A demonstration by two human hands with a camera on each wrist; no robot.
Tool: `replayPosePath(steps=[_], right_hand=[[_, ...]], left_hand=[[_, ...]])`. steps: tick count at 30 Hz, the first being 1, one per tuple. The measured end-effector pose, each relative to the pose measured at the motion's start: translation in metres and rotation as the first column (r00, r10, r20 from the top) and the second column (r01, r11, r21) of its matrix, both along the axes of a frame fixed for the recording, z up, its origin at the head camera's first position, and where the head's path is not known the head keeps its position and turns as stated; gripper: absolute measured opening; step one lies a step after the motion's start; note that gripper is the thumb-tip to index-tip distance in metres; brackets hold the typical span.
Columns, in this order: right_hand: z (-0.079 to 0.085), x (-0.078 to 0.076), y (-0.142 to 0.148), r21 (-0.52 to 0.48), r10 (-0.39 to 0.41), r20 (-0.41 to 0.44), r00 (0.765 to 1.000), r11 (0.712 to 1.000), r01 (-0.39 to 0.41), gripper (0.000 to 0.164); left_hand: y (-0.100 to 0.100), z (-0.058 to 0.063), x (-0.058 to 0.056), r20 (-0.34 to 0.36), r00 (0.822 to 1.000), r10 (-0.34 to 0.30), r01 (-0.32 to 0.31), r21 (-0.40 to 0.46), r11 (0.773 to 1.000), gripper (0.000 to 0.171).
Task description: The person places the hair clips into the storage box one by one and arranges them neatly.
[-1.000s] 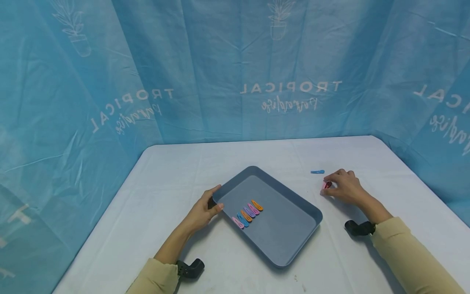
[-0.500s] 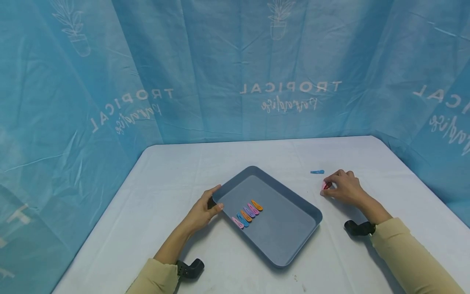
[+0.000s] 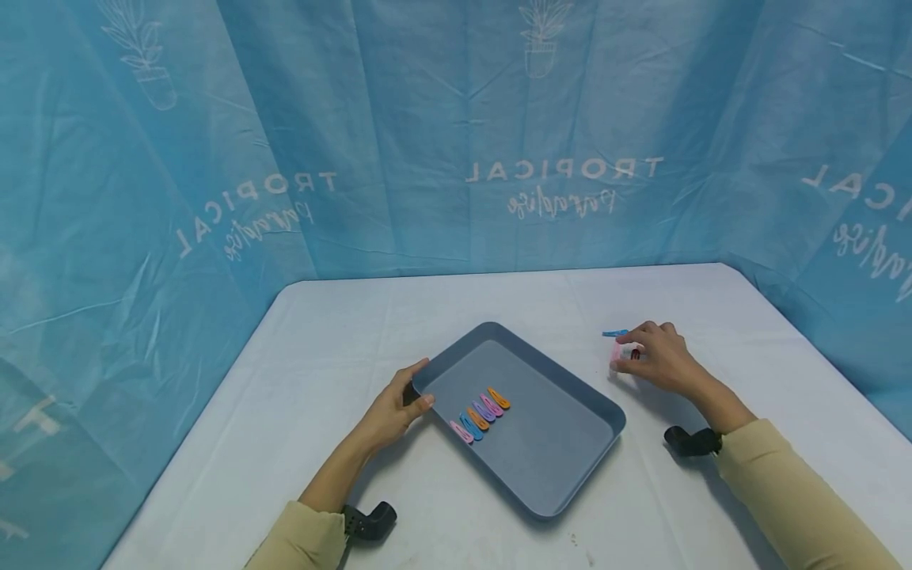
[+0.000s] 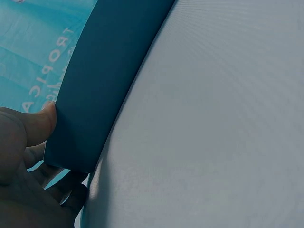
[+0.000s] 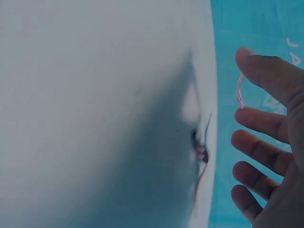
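My left hand [image 3: 388, 412] grips the left corner of a grey-blue rectangular tray [image 3: 577, 388], thumb at the rim and fingers around the outside wall. The left wrist view shows the tray's outer wall [image 4: 90, 95] between thumb and fingers. A slanting row of several snap hair clips, pink, blue, orange and purple, lies in the tray, including a blue hair clip [image 3: 471, 426]. My right hand [image 3: 663, 360] pinches a pink hair clip [image 5: 240, 90] by its two ends between thumb and index finger, to the right of the tray. The other right fingers are spread apart.
A blue hair clip [image 3: 613, 333] lies on the white-covered table [image 3: 342, 332] just beyond my right fingertips. A dark red clip [image 3: 635, 355] shows between the fingers of that hand in the head view. Blue printed curtain [image 3: 427, 119] surrounds the table's back and sides.
My right hand has shifted slightly left and away from me, bringing the pink hair clip off the dark red one. The left hand and the tray have stayed put.
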State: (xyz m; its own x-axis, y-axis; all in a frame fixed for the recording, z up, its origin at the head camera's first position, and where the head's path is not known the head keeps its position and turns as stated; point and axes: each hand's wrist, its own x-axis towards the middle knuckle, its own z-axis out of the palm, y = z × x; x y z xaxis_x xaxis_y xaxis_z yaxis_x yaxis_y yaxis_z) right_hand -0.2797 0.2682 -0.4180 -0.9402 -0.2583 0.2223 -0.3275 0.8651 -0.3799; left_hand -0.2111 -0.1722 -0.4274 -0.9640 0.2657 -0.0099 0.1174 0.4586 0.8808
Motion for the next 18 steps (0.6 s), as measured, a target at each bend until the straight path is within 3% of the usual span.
replayPosePath(steps=[18], right_hand=[[0.035, 0.009, -0.045, -0.036, 0.125, -0.044, 0.991, 0.991, -0.127, 0.052]], left_hand=[[-0.001, -0.001, -0.001, -0.01, 1.0, -0.014, 0.014, 0.0, 1.0, 0.066]])
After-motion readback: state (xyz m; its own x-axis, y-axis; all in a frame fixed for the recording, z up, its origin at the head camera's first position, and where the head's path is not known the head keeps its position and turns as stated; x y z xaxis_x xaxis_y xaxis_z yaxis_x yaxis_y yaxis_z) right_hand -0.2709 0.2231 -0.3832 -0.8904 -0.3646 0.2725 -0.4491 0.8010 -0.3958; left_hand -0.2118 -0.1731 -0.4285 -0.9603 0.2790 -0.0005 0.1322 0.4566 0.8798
